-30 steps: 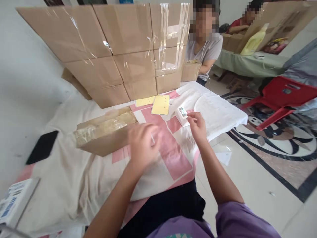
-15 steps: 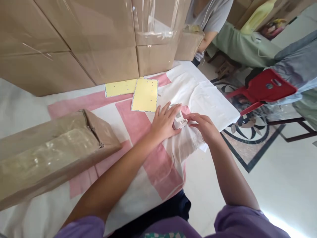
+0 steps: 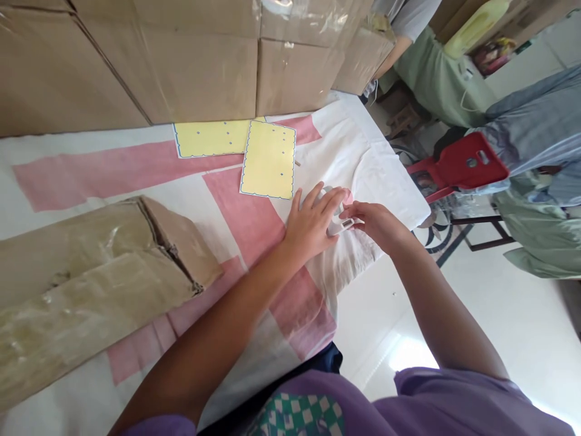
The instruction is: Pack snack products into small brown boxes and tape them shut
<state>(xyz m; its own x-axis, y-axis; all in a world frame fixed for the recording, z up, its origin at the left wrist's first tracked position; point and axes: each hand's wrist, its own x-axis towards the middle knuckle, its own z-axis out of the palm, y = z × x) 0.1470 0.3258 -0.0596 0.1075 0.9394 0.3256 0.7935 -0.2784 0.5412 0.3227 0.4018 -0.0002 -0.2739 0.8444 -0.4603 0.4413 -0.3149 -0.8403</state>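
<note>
1. Broadly, stacked cartons (image 3: 181,60) fill the view from ten to one o'clock; taped seams show; they stand at the far edge of the table.
2. Table cloth (image 3: 136,175), white with pink patches, spreads from nine o'clock to centre.
3. Torn carton (image 3: 91,272) lies on its side at eight o'clock; well apart from both hands.
4. Red chair (image 3: 458,163) stands on the floor at two o'clock, beyond the table's edge.
5. Two yellow cards lie flat at twelve o'clock, edges meeting; near card (image 3: 269,158) just beside the left fingertips; far card (image 3: 211,138) against the cartons.
6. Left hand (image 3: 313,224), just right of centre, lies palm down, fingers apart, touching the small white box (image 3: 339,223).
7. Right hand (image 3: 376,225), at three o'clock of the left, has thumb and fingertips pinched on the box's end.
8. Small white box sits on the cloth between both hands.
</note>
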